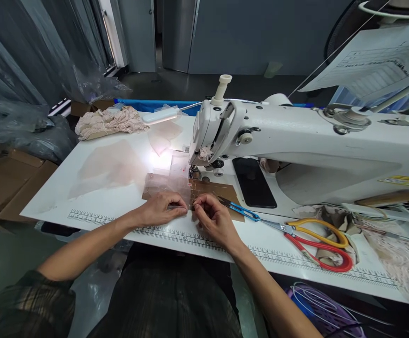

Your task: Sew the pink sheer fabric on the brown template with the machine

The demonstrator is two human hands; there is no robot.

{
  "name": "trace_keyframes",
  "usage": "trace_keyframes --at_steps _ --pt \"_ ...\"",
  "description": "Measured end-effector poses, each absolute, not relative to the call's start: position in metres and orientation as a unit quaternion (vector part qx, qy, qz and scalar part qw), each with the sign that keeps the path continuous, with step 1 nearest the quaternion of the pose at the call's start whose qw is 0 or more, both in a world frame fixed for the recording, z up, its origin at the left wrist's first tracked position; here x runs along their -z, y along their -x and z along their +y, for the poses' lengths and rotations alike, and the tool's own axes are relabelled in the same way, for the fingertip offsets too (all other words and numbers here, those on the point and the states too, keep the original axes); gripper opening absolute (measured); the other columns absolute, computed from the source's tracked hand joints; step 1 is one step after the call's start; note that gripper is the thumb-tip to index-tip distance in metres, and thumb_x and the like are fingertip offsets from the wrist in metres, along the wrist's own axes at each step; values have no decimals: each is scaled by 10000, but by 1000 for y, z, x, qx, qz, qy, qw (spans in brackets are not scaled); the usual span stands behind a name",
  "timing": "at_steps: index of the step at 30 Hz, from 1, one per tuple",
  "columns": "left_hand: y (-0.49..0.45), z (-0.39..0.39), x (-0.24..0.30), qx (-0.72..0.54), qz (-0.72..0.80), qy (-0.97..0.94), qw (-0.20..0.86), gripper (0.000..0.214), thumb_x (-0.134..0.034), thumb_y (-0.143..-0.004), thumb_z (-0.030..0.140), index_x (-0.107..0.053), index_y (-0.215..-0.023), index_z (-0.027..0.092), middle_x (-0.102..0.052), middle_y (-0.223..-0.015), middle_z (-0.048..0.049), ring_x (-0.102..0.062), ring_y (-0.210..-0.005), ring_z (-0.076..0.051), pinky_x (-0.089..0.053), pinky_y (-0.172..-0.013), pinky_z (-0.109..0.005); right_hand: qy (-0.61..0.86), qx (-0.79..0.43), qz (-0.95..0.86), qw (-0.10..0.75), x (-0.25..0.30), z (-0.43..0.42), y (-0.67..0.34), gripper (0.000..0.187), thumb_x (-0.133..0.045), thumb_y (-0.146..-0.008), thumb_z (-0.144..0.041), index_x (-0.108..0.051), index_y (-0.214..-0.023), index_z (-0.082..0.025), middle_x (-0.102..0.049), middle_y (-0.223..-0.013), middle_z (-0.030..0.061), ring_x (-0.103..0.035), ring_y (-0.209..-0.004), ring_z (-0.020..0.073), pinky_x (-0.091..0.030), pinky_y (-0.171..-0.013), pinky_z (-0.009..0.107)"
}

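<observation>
A piece of sheer pale-pink fabric (178, 176) lies under the needle area of a white sewing machine (209, 136), over a brown card (222, 190). Thumb and fingers of my left hand (162, 208) pinch the fabric's near edge from the left. Just to the right, my right hand (215, 219) is closed in a pinch at the same edge, its fingertips a small gap from the left ones. Small blue-handled snips (245, 211) lie beside the right hand, their blades pointing toward it. The exact fingertip grip is partly hidden.
Red-and-yellow scissors (317, 241) lie at the right, by lace scraps (394, 258). A black phone (254, 183) rests on the machine bed. More sheer fabric (111, 164) and a lace bundle (111, 122) are at the left. A printed ruler (190, 238) runs along the front edge.
</observation>
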State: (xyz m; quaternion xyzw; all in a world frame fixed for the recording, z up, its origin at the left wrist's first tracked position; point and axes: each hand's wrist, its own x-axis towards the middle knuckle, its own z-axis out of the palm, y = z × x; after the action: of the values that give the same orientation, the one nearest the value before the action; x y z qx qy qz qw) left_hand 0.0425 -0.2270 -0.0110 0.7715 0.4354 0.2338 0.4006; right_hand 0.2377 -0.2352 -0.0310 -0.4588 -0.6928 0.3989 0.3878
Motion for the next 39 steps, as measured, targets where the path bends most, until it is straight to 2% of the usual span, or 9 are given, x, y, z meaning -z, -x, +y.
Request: trace_keyframes --at_steps 7,12,16,20,24,27,30,35,39 --pt "-40 -223 9 -224 432 -772 410 180 -564 -859 250 -672 -770 138 -668 -724 0 -578 -670 -110 -415 -616 -207 309 -290 -848 320 20 -236 -228 62 -415 -820 -171 -395 -814 -230 -585 -753 14 -529 -598 128 -398 -560 244" --pt "-37 -223 5 -246 442 -741 442 147 -607 -837 257 -693 -788 149 -705 -777 -17 -621 -724 -123 -465 -668 -218 446 -143 -860 201 18 -216 -257 36 -419 -808 -186 -438 -798 -215 -509 -572 -16 -455 -455 141 -267 -477 251" --pt "-40 -225 5 -256 437 -730 459 128 -614 -843 249 -699 -841 153 -719 -831 -31 -645 -768 -127 -489 -701 -224 491 -198 -831 170 9 -216 -281 288 -349 -947 -348 -492 -733 -217 -505 -521 -21 -454 -440 138 -304 -473 249" --pt "-43 -230 6 -269 423 -760 415 148 -609 -867 267 -708 -848 158 -717 -834 -37 -645 -770 -135 -494 -699 -238 470 -226 -826 212 5 -214 -283 408 -337 -976 -397 -575 -705 -208 -641 -749 48 -608 -679 177 -451 -614 282" --pt "-42 -239 8 -275 383 -823 318 111 -630 -862 233 -718 -833 172 -714 -818 -31 -643 -789 -149 -473 -796 -296 436 -171 -848 250 11 -199 -269 225 -442 -924 -268 -647 -957 -182 -640 -1027 105 -638 -887 214 -517 -776 339" --pt "-40 -244 12 -269 382 -841 272 92 -648 -856 224 -718 -814 180 -719 -842 -28 -651 -821 -162 -447 -813 -315 389 -160 -877 233 16 -189 -258 310 -424 -911 -176 -612 -1157 -193 -608 -1112 111 -635 -938 203 -542 -806 342" --pt "-41 -250 15 -258 389 -852 238 126 -673 -850 273 -717 -769 187 -726 -856 -27 -649 -830 -176 -427 -781 -322 357 -136 -895 232 21 -185 -255 391 -436 -845 -84 -623 -1170 -192 -598 -1118 122 -627 -970 213 -556 -817 359" --pt "-41 -259 7 -249 355 -878 204 185 -716 -814 381 -736 -908 223 -727 -1007 -40 -649 -901 -197 -422 -817 -347 349 -123 -888 274 24 -187 -267 327 -397 -799 -19 -696 -819 -151 -669 -983 122 -668 -870 201 -574 -777 342" --pt "-32 -236 -7 -219 321 -910 144 214 -627 -888 357 -716 -1011 206 -713 -1067 -68 -652 -940 -203 -460 -835 -366 346 -79 -892 280 28 -198 -267 377 -410 -831 -40 -680 -1070 -150 -690 -1092 133 -640 -1027 246 -547 -867 419"
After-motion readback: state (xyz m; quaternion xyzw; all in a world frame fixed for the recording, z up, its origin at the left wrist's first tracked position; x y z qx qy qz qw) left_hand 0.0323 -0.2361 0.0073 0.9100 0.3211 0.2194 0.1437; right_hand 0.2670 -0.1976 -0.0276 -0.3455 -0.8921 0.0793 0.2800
